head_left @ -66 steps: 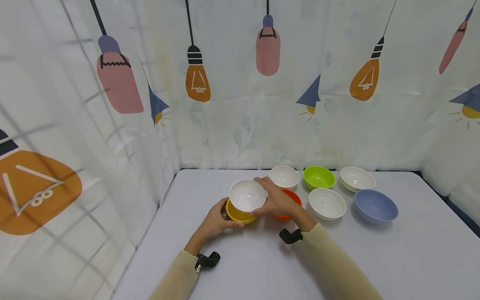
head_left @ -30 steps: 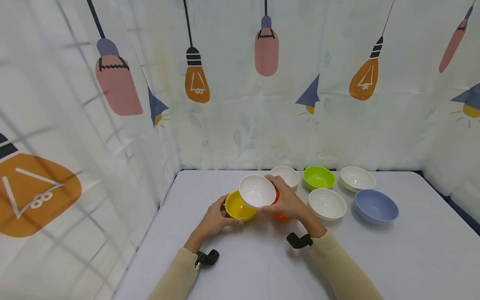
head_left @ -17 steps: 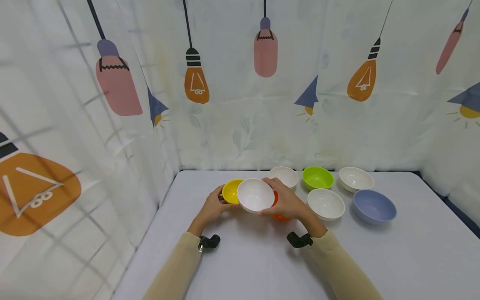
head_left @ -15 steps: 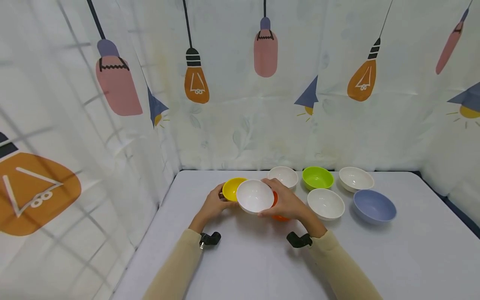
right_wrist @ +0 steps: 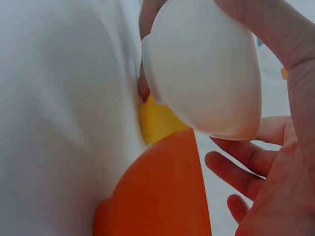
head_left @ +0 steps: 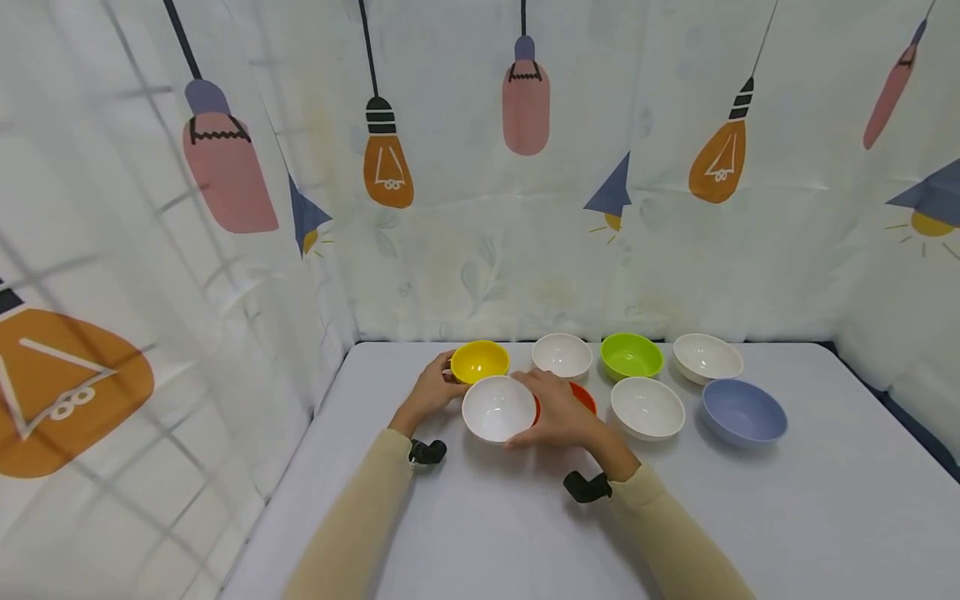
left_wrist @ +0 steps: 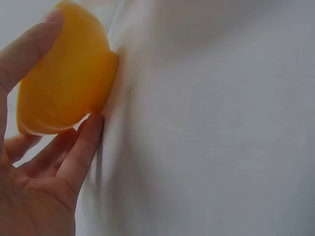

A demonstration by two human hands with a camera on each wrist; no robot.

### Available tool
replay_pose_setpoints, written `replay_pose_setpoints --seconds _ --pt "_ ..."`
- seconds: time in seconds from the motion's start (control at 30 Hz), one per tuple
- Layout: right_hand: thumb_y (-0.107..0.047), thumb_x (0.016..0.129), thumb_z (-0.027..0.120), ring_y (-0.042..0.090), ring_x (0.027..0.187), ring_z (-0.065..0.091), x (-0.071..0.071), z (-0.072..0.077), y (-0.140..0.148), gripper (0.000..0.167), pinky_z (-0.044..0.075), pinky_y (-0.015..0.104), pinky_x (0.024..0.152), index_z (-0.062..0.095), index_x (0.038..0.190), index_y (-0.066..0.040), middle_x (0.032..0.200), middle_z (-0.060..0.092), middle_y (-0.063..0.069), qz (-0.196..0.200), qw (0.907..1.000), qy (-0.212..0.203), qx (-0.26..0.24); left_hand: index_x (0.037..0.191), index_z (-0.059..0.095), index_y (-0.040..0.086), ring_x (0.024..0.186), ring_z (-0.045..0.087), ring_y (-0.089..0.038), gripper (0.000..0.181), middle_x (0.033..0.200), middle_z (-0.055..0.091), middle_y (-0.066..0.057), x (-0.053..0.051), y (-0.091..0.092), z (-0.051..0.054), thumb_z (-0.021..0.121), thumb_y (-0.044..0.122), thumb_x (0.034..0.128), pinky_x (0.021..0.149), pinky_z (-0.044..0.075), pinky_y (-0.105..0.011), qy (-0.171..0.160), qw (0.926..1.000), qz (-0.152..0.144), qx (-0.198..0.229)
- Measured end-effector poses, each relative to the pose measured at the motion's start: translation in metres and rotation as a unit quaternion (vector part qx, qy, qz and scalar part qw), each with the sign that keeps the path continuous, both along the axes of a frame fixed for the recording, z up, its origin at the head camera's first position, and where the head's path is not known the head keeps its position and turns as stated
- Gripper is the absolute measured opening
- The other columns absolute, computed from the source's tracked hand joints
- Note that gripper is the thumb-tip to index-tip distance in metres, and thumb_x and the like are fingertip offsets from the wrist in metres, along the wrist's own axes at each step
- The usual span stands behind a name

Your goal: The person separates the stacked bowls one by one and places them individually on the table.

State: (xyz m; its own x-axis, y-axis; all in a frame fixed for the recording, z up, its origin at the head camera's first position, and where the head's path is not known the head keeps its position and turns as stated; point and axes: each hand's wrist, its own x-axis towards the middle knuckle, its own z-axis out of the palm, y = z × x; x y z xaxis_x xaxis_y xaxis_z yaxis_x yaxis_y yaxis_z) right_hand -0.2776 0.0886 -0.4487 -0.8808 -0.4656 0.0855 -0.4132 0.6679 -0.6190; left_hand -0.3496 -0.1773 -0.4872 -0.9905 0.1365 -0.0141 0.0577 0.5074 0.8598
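The yellow bowl sits at the back left of the table, and my left hand grips its left side. In the left wrist view the thumb lies along the side of the yellow bowl, with fingers at its base. A white bowl is in front of it; my right hand holds it by its right edge. In the right wrist view this white bowl is tilted, between thumb and fingers. An orange-red bowl stands behind the right hand, partly hidden by it.
To the right stand more bowls: a white bowl, a green bowl, another white bowl, a nearer white bowl and a blue bowl. A patterned curtain borders the table behind and at the left.
The left hand has moved the yellow bowl away toward the back of the table. The white bowl in the right hand shifted right, then came back left and lower, now apart from the yellow bowl's inside.
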Motion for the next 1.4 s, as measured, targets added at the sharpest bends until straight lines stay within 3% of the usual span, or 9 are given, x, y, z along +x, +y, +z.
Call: replay_pose_setpoints --seconds 0.13,0.33,0.57,0.93,1.2,1.4 --pt "-0.063 0.062 0.091 0.029 0.137 0.043 -0.002 -0.004 -0.006 0.108 0.032 0.060 0.116 0.047 0.151 -0.020 0.141 0.055 0.005 0.006 0.9996 0.023 0.017 0.157 0.040 0.017 0.116 0.061 -0.027 0.083 0.138 0.059 -0.012 -0.005 0.001 0.003 0.083 0.027 0.0872 0.103 0.054 -0.044 -0.003 0.9997 0.000 -0.025" --pt "-0.064 0.061 0.091 0.032 0.135 0.044 -0.003 -0.010 -0.015 0.106 0.027 0.062 0.117 0.051 0.148 -0.018 0.135 0.059 0.007 0.003 0.9961 0.070 0.053 0.158 0.038 0.023 0.115 0.059 -0.027 0.086 0.140 0.057 -0.009 -0.010 0.003 0.006 0.084 0.031 0.0862 0.103 0.052 -0.045 -0.019 0.9996 -0.017 -0.011" --pt "-0.068 0.062 0.088 0.033 0.133 0.044 0.002 -0.015 -0.027 0.112 0.022 0.065 0.119 0.048 0.152 -0.014 0.137 0.060 0.010 -0.020 0.9908 0.081 0.107 0.158 0.039 0.024 0.124 0.061 -0.032 0.085 0.147 0.054 -0.013 -0.007 0.000 0.007 0.084 0.033 0.0867 0.109 0.049 -0.053 -0.027 0.9987 -0.039 0.022" --pt "-0.073 0.068 0.082 0.033 0.139 0.043 0.007 -0.016 -0.035 0.113 0.014 0.064 0.124 0.045 0.153 -0.009 0.141 0.062 0.010 -0.045 0.9823 0.093 0.157 0.161 0.032 0.021 0.132 0.059 -0.035 0.084 0.156 0.047 -0.016 -0.004 0.000 0.007 0.078 0.034 0.0916 0.109 0.051 -0.049 -0.046 0.9963 -0.050 0.053" --pt "-0.073 0.069 0.082 0.033 0.141 0.041 0.008 -0.017 -0.037 0.111 0.017 0.064 0.124 0.044 0.154 -0.012 0.145 0.059 0.010 -0.056 0.9807 0.102 0.158 0.162 0.028 0.018 0.142 0.049 -0.037 0.083 0.160 0.042 -0.018 -0.002 0.003 0.010 0.073 0.035 0.0954 0.113 0.047 -0.052 -0.050 0.9973 -0.036 0.040" --pt "-0.068 0.076 0.079 0.037 0.143 0.039 0.007 -0.003 -0.025 0.100 0.021 0.065 0.122 0.046 0.151 -0.010 0.148 0.055 0.012 -0.042 0.9888 0.091 0.111 0.162 0.026 0.017 0.139 0.052 -0.038 0.085 0.160 0.042 -0.017 0.004 0.002 0.013 0.070 0.045 0.0959 0.111 0.049 -0.053 -0.048 0.9987 0.010 -0.009"
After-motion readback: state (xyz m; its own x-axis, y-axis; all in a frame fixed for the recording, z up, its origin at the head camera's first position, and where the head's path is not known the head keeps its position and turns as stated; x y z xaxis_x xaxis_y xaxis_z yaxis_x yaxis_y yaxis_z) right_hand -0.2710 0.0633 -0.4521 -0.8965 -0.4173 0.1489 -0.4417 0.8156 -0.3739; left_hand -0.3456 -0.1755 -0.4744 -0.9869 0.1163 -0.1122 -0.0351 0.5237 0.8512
